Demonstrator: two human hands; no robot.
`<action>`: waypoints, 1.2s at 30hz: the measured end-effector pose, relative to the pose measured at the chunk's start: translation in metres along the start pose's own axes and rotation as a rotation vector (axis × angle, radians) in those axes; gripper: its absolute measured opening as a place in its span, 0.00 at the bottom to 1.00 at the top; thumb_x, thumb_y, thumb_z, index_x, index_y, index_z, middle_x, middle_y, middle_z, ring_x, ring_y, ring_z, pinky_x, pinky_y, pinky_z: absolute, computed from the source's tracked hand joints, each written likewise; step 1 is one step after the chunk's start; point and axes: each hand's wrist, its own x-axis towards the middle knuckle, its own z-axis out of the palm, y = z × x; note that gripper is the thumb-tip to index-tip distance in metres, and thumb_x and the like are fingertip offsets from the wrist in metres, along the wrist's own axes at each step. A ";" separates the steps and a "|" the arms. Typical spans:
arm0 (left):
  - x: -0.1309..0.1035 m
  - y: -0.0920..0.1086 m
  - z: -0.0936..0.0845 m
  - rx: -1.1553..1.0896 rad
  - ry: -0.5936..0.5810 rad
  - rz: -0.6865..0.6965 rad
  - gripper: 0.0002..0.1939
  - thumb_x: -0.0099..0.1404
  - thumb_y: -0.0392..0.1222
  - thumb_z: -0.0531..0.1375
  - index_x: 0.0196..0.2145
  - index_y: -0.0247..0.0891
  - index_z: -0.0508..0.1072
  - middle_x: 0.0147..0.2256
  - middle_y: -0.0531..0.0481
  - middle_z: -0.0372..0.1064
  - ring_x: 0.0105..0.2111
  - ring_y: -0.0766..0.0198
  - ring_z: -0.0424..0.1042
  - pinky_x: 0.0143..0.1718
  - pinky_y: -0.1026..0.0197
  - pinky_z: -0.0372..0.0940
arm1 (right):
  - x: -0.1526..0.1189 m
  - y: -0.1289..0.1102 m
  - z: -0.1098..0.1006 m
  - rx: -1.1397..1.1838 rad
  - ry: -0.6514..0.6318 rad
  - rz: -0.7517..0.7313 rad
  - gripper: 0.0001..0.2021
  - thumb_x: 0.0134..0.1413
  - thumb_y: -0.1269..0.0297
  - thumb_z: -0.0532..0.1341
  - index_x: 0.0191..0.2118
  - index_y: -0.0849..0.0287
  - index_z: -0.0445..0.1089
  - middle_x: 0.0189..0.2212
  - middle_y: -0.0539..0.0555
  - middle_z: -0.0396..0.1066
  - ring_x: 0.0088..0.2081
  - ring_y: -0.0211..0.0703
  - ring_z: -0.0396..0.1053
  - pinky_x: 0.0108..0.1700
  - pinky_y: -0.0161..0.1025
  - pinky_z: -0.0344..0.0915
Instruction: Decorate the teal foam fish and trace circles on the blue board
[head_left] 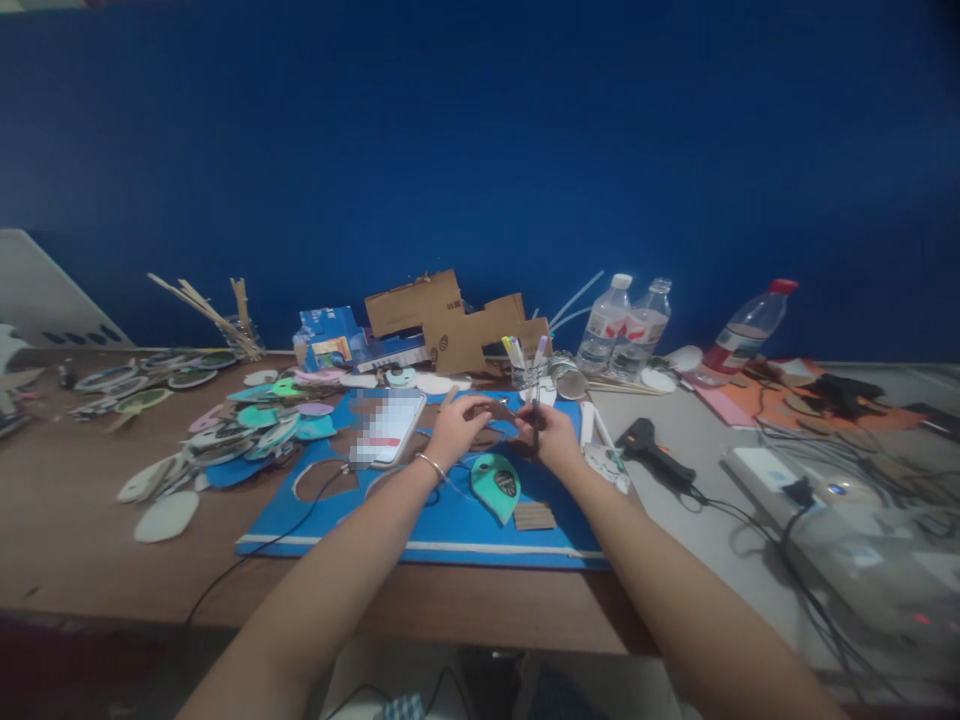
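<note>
My left hand (459, 430) is closed on a small piece of brown cardboard (498, 409), pinched at its fingertips above the blue board (360, 538). Facing it, my right hand (556, 440) is closed round a slim dark tool that looks like scissors (535, 418); its tip is too blurred to make out. Just below the hands lies a teal leaf-shaped cutout (495, 488) with a dark oval patch. Beside that cutout is a small corrugated cardboard rectangle (534, 516). A phone (390, 428) with a lit screen rests left of my left hand.
Left of the board is a heap of coloured cutouts (259, 425). Cardboard scraps (457, 325), markers (516, 352) and water bottles (606, 325) stand behind. To the right are a glue gun (656, 455), a red-capped bottle (754, 325) and a power strip (780, 490) with trailing cables.
</note>
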 end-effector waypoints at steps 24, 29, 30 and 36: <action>-0.002 0.003 0.005 -0.317 -0.074 -0.114 0.13 0.50 0.38 0.62 0.36 0.33 0.72 0.36 0.44 0.73 0.37 0.59 0.72 0.39 0.56 0.67 | -0.005 0.002 0.001 -0.104 -0.082 0.037 0.07 0.39 0.63 0.60 0.28 0.59 0.68 0.18 0.48 0.66 0.18 0.37 0.61 0.21 0.33 0.58; -0.002 0.004 0.005 -0.328 0.016 -0.098 0.11 0.51 0.40 0.63 0.33 0.34 0.73 0.33 0.46 0.73 0.34 0.61 0.72 0.38 0.57 0.67 | -0.005 0.000 -0.002 -0.182 0.095 -0.106 0.15 0.39 0.59 0.62 0.36 0.60 0.69 0.28 0.52 0.68 0.25 0.37 0.62 0.27 0.34 0.60; -0.002 0.005 0.004 -0.343 0.026 -0.100 0.11 0.50 0.40 0.63 0.33 0.35 0.73 0.33 0.46 0.73 0.34 0.61 0.72 0.38 0.57 0.67 | -0.005 -0.001 -0.002 -0.163 0.125 -0.123 0.18 0.38 0.58 0.63 0.38 0.60 0.68 0.30 0.53 0.67 0.27 0.37 0.62 0.28 0.34 0.60; -0.003 0.010 0.002 -0.453 0.011 -0.069 0.11 0.49 0.38 0.64 0.32 0.35 0.73 0.33 0.47 0.73 0.34 0.62 0.72 0.40 0.56 0.67 | -0.004 -0.006 -0.002 0.075 0.011 -0.010 0.19 0.35 0.54 0.65 0.34 0.60 0.69 0.26 0.52 0.66 0.24 0.38 0.61 0.27 0.36 0.62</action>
